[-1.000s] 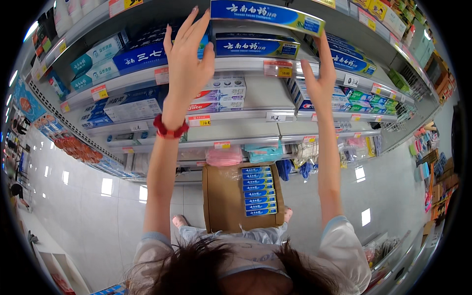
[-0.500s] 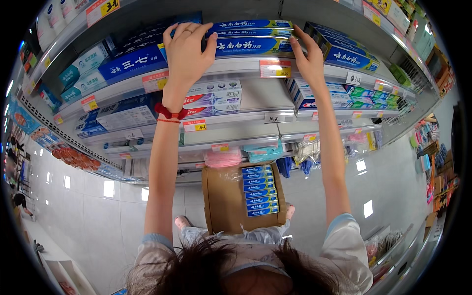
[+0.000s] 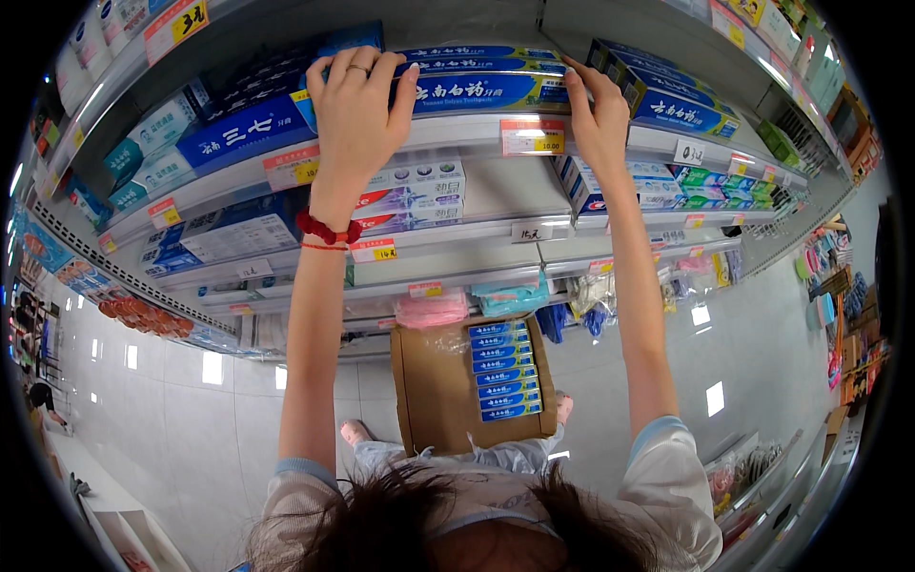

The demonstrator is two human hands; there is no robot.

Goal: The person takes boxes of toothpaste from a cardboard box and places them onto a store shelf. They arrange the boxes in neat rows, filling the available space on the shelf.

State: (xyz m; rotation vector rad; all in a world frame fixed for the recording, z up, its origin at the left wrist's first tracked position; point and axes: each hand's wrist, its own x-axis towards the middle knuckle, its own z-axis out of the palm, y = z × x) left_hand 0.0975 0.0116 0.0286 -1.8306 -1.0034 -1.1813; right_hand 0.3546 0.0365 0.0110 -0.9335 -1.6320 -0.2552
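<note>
Blue boxes [image 3: 477, 91], one earlier aloft, now shelved.

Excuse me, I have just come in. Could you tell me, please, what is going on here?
A person has both hands at some blue boxes on a shelf: the left hand at their left end, the right hand at their right end. The boxes sit on the shelf, near its front edge. Below, between the person's feet, a carton holds a column of similar boxes on its right side; its left side is bare.
</note>
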